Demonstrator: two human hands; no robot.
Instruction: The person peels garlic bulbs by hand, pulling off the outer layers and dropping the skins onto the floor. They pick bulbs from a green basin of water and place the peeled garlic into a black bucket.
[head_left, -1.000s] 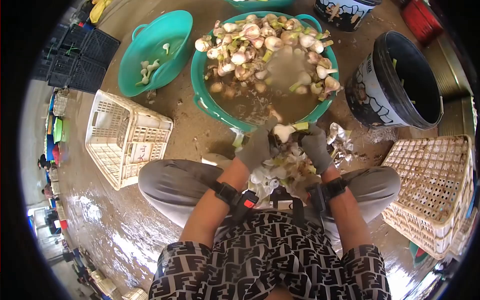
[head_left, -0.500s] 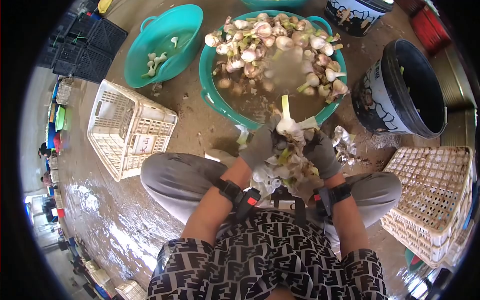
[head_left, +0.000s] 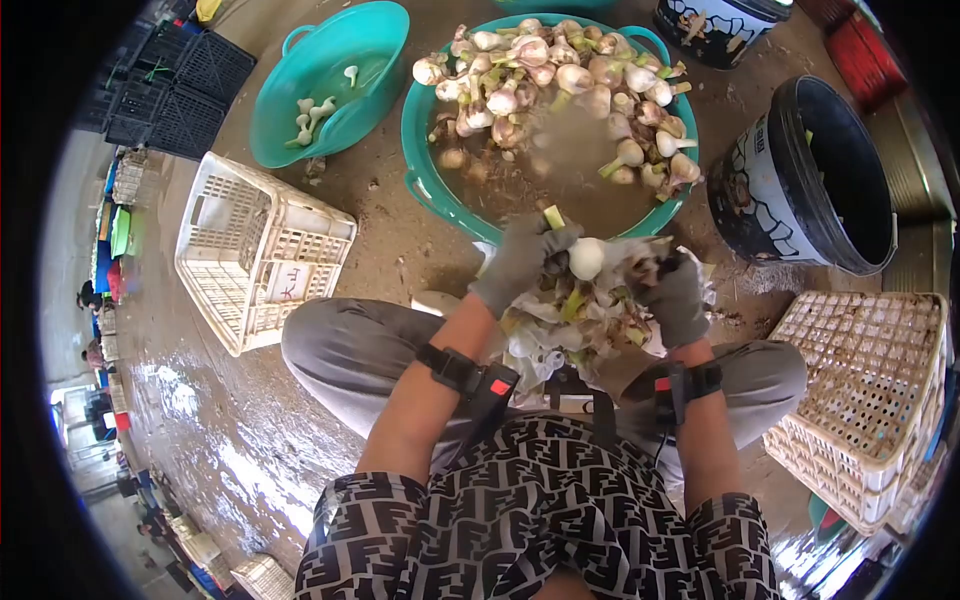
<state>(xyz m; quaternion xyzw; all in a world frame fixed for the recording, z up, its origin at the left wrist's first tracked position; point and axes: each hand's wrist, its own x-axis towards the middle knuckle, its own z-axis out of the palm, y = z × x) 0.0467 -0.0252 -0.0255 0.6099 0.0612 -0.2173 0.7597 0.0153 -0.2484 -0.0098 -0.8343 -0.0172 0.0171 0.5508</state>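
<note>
In its grey glove, my left hand (head_left: 522,262) is closed around the stem of a white garlic bulb (head_left: 586,259), whose cut green-white stalk sticks up past the fingers. My right hand (head_left: 675,302), also gloved, is to the right of the bulb and apart from it. Its fingers pinch brownish, blurred garlic skin (head_left: 642,262). Between and below both hands lies a heap of pale garlic peelings (head_left: 565,330). Just beyond, a green tub (head_left: 425,195) holds murky water and many unpeeled-looking garlic bulbs (head_left: 525,65).
At the upper left, a tilted green basin (head_left: 275,125) contains several clean white bulbs. A white crate (head_left: 265,250) stands left of my knee. On the right are a black bucket (head_left: 765,205) and stacked dirty white crates (head_left: 865,375). Wet floor (head_left: 230,420) extends left.
My hands have moved apart, the right one going right with skin pulled off the bulb. The left hand now grips the stem, and the bulb looks whiter and tipped over.
</note>
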